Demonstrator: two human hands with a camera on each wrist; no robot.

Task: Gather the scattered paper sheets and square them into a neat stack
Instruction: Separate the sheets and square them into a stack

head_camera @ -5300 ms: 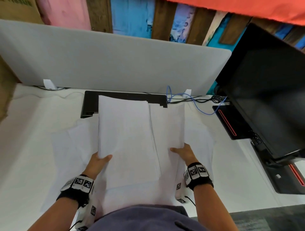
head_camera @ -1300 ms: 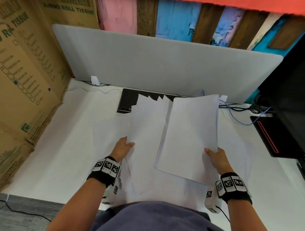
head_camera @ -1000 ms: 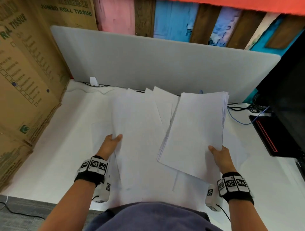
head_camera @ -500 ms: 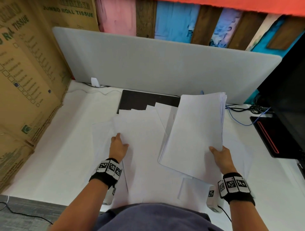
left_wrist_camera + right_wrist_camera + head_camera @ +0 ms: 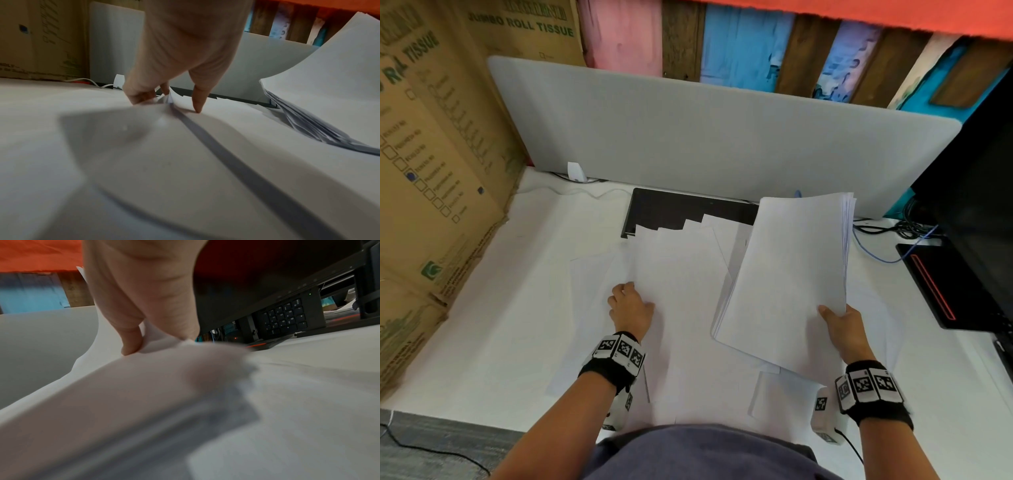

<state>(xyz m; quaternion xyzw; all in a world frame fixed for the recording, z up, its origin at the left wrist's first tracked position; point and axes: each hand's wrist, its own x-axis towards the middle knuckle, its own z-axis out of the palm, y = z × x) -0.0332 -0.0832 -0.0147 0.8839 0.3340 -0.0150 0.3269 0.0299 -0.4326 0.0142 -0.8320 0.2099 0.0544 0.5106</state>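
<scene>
Right hand (image 5: 844,329) gripping gathered stack (image 5: 787,277) at near right corner, thumb on top, fingers underneath; stack lifted off table (image 5: 510,308), tilted up, far edge fanned a bit. Same grip seen from right wrist cam: thumb (image 5: 131,344) pressing top sheet, rest blurred. Left hand (image 5: 630,308) down on loose sheets (image 5: 681,274) at their left edge, fingers curled, pinching a raised sheet edge; in left wrist view thumb (image 5: 198,100) planted on paper, fingers (image 5: 141,97) nipping the lifted edge.

Biggest to smallest now: grey divider panel (image 5: 705,137) across back of table. Cardboard boxes (image 5: 438,154) stacked at left, "JUMBO ROLL TISSUE" printed on one. Dark monitor (image 5: 976,205) at right, black base w/ red stripe (image 5: 935,284) beneath it. White table itself, loose sheets spread centre, overlapping, far corners staggered over a flat black device (image 5: 688,209) by the divider. More sheets lying under and just right of the held stack. Keypad (image 5: 285,316) visible under monitor in right wrist view. Blue cable (image 5: 876,253) and dark cables behind, right rear. Small white clip (image 5: 575,171) at divider foot, left. Black wristbands w/ square markers on both wrists.
</scene>
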